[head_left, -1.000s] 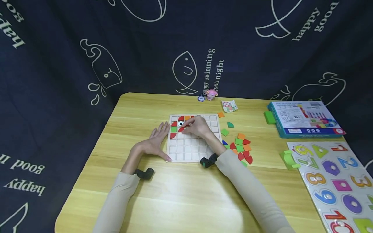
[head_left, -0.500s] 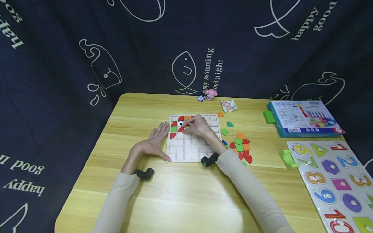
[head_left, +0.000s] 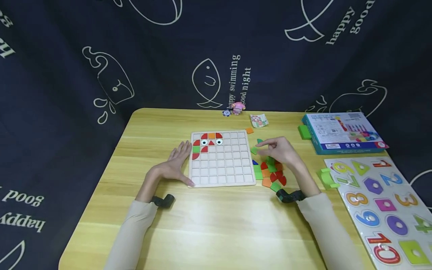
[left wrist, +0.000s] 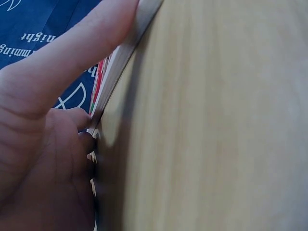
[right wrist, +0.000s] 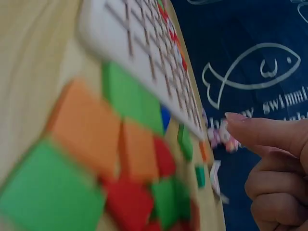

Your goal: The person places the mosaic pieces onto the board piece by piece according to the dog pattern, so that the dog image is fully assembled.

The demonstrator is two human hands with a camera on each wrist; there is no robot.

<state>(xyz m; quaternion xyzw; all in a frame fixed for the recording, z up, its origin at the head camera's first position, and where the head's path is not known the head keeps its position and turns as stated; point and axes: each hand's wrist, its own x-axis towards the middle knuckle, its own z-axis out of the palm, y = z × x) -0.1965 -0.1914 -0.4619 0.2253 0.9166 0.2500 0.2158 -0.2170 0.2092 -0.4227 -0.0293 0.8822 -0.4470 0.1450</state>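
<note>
Loose tiles (head_left: 266,173) lie just right of the grid board (head_left: 221,171), probably light, stiff and slightly slick, so best pinched by opposite edges. Near the green tile (head_left: 254,150) at the pile's far end, the right hand (head_left: 282,150) has thumb and forefinger parted, nothing visible between them, while the left hand (head_left: 171,167) spreads its fingers along the board's left edge. Compared with the earlier frame, the right hand has left the board, uncovering the right eye tile (head_left: 219,142).

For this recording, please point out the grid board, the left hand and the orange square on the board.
Grid board (head_left: 225,164), head view: its bare cells.
Left hand (head_left: 171,166), head view: back of the hand.
Orange square (head_left: 211,135), head view: top face.
</note>
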